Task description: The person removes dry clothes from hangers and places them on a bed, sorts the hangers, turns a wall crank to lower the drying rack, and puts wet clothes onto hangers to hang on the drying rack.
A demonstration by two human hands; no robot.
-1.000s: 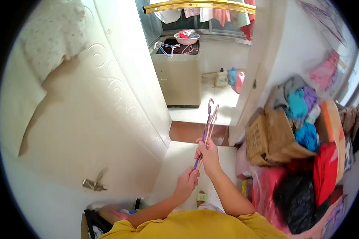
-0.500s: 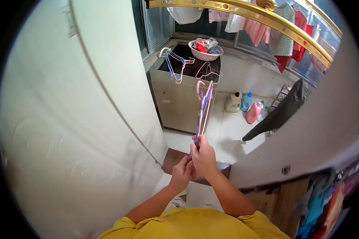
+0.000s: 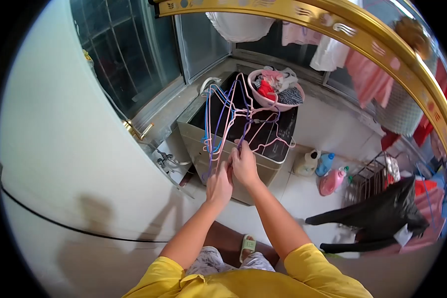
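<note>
As pink and purple hangers (image 3: 244,131) splay over washing machine (image 3: 265,174), left hand (image 3: 219,186) pinches near ends, right hand (image 3: 245,165) pinches just beside, likely for steadier hold

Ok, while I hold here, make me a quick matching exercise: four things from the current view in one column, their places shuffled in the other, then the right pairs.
Things
1. Purple hanger
2. Pink basin
3. Pink bottle
4. Gold rail

Places
A. On the floor
B. Across the top of the view
C. In the right hand
D. On top of the washing machine

Right pairs: 1-C, 2-D, 3-A, 4-B
</note>
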